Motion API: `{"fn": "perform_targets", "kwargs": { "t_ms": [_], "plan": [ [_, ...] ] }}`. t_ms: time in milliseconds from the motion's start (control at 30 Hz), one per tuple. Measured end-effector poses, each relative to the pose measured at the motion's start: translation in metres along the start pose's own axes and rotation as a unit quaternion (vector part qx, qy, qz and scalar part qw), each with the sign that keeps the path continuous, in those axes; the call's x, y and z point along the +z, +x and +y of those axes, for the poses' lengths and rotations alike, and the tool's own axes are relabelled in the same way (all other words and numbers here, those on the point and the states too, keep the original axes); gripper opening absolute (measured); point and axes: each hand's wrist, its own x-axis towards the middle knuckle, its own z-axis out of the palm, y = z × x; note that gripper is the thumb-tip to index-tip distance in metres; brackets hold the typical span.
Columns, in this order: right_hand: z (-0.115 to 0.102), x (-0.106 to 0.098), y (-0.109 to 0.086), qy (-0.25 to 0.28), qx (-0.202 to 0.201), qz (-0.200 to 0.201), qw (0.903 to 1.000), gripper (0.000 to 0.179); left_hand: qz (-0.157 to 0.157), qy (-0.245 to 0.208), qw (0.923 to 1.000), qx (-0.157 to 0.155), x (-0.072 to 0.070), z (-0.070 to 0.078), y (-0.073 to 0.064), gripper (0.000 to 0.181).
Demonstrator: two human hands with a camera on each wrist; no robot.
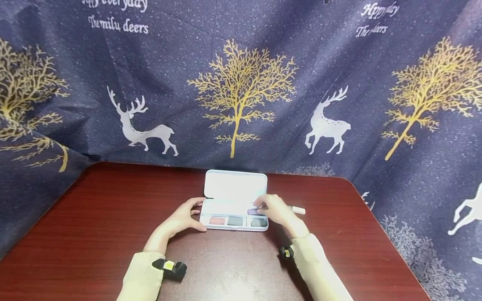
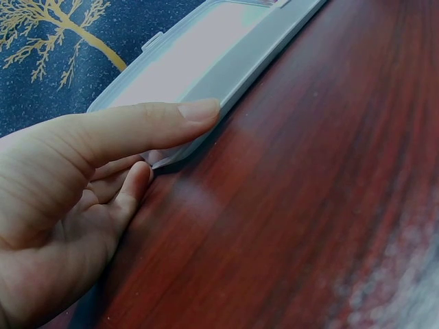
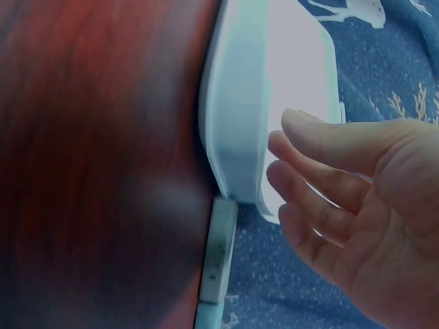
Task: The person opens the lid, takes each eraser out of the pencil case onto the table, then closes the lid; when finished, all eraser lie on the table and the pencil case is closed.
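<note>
A pale blue hinged case (image 1: 234,228) lies with its lid (image 1: 236,184) raised. My left hand (image 1: 185,215) holds its left end, the thumb along the front edge and the other fingers round the side and back. My right hand (image 1: 276,209) is over the right end with fingers loosely bent. Near its fingertips is a purple block (image 1: 253,212) in the back part of the case. Nothing shows between the fingers in the right wrist view (image 3: 363,199). Along the front row sit a pink block (image 1: 217,221), a grey block (image 1: 235,221) and a dark block (image 1: 258,223).
A slim stick with a white end (image 1: 298,210) lies on the table beyond the right hand, partly covered by it. The reddish-brown table (image 1: 113,234) runs back to a blue cloth (image 1: 180,75) printed with trees and deer.
</note>
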Motion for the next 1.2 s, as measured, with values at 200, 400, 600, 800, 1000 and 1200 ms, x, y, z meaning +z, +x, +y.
{"fn": "perform_targets", "kwargs": {
  "t_ms": [200, 400, 600, 800, 1000, 1200],
  "plan": [
    [-0.009, 0.007, 0.0, -0.028, -0.022, -0.019, 0.9992, 0.018, -0.002, -0.002, 1.0, 0.0, 0.0, 0.001, -0.001, 0.096],
    [-0.008, 0.012, 0.0, -0.029, -0.013, -0.032, 0.999, 0.022, -0.002, 0.001, 1.0, -0.003, 0.001, 0.001, -0.002, 0.096],
    [-0.008, 0.014, 0.0, -0.037, 0.005, -0.038, 0.9986, 0.022, -0.002, 0.0, 1.0, -0.004, 0.001, 0.001, -0.002, 0.096],
    [-0.01, 0.013, 0.0, -0.037, 0.017, -0.037, 0.9985, 0.021, -0.004, 0.0, 1.0, -0.007, 0.0, 0.001, 0.0, 0.097],
    [-0.01, 0.012, 0.0, -0.041, -0.002, -0.033, 0.9986, 0.019, -0.004, 0.004, 1.0, -0.005, -0.001, 0.0, 0.001, 0.097],
    [-0.008, 0.012, 0.0, -0.05, -0.019, -0.032, 0.998, 0.017, -0.005, 0.002, 1.0, -0.002, -0.001, -0.001, 0.001, 0.097]
  ]
}}
